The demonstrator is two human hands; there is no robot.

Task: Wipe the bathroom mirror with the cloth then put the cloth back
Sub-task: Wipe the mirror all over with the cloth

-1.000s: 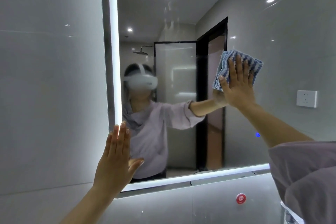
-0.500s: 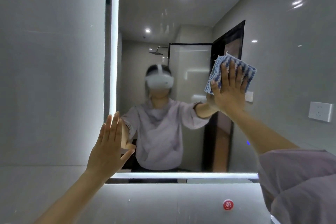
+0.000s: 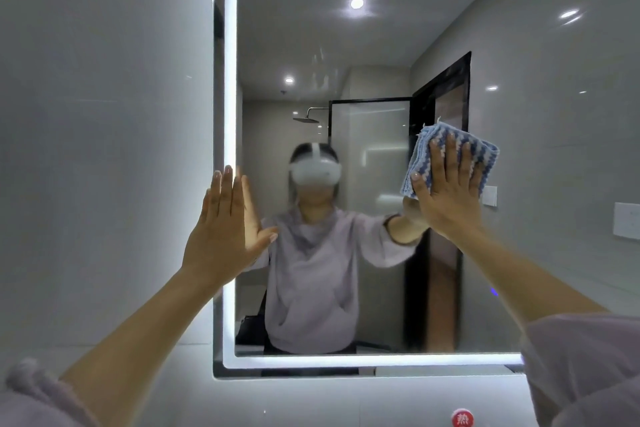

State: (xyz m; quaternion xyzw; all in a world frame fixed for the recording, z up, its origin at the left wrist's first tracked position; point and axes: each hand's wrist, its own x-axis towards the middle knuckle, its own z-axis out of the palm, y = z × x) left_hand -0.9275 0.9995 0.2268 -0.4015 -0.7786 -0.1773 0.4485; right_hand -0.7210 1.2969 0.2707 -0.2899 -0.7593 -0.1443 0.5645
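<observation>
Presently, right hand [image 3: 450, 194], fingers straight, presses folded blue-striped cloth [image 3: 483, 158] against mirror [image 3: 381, 45] at mid-height; left hand [image 3: 225, 229], fingers straight, lies flat at mirror's lit left edge.

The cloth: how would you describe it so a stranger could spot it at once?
Find the big wall mirror with the glowing white edge. On its right half, the right hand presses a folded cloth flat against it. The cloth is the only blue-and-white striped thing among plain grey walls.
</observation>
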